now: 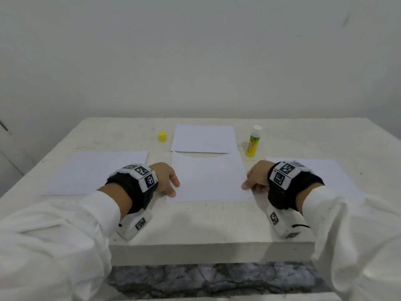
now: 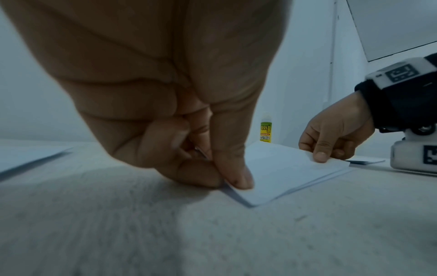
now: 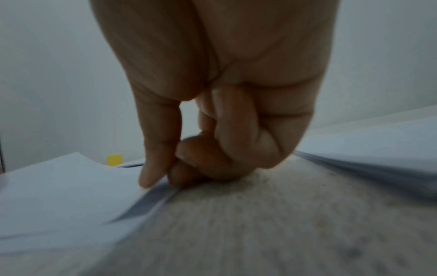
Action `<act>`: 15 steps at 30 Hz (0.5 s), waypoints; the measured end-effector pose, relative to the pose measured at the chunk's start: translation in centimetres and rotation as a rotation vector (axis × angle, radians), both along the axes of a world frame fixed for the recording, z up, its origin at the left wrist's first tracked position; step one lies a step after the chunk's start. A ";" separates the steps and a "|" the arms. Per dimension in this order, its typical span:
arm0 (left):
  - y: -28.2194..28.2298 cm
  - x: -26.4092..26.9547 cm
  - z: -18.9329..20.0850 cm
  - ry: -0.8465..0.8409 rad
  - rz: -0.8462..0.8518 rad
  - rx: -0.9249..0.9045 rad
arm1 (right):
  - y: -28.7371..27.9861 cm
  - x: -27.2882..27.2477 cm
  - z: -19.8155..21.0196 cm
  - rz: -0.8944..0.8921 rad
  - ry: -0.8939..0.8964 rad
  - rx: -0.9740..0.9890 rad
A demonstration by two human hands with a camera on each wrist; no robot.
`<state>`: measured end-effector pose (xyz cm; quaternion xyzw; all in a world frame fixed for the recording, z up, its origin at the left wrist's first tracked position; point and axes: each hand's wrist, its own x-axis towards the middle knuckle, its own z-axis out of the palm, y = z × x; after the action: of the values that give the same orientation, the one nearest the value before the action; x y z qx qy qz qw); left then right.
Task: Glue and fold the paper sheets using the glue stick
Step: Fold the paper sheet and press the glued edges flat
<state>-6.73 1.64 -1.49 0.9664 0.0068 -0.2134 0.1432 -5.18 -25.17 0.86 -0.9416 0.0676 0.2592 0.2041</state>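
A white paper sheet [image 1: 208,179] lies in the middle of the table, with a second layer showing under its near edge [image 2: 279,173]. My left hand [image 1: 174,189] pinches its left edge near the front corner, thumb on top and curled fingers beneath [image 2: 227,179]. My right hand [image 1: 247,181] pinches the right edge the same way [image 3: 160,179], and the top layer there [image 3: 59,196] is raised a little off the one below. The uncapped glue stick [image 1: 252,142] stands upright behind the right hand. Its yellow cap [image 1: 162,136] sits at the back left.
A folded white sheet [image 1: 204,139] lies behind the middle sheet, between cap and glue stick. One stack of paper [image 1: 97,172] lies left of my left hand, another [image 1: 329,170] right of my right hand. The table's front edge [image 1: 195,244] runs under my wrists.
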 end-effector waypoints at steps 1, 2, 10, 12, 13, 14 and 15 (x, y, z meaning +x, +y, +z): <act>0.0 0.0 0.0 0.000 -0.004 0.006 | -0.1 0.0 0.1 0.021 0.002 -0.007; -0.1 0.0 0.1 0.003 -0.007 0.011 | -0.2 0.0 0.1 0.041 0.003 -0.017; -0.2 0.3 0.4 0.043 0.008 0.014 | -0.8 -0.1 -0.1 0.022 0.049 0.081; -0.2 0.4 0.5 0.055 0.004 0.014 | -0.8 -0.1 -0.2 0.009 0.049 0.098; -0.2 0.4 0.5 0.058 0.002 0.013 | -0.8 0.0 -0.3 0.003 0.048 0.105; -0.2 0.5 0.6 0.058 0.001 0.010 | -0.8 0.0 -0.4 -0.003 0.046 0.113; -0.2 0.5 0.6 0.056 -0.001 0.009 | -0.8 0.1 -0.5 -0.009 0.044 0.120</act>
<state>-6.25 1.44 -0.94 0.9607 0.0114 -0.2403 0.1387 -5.11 -25.98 0.34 -0.9214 0.0607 0.2826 0.2599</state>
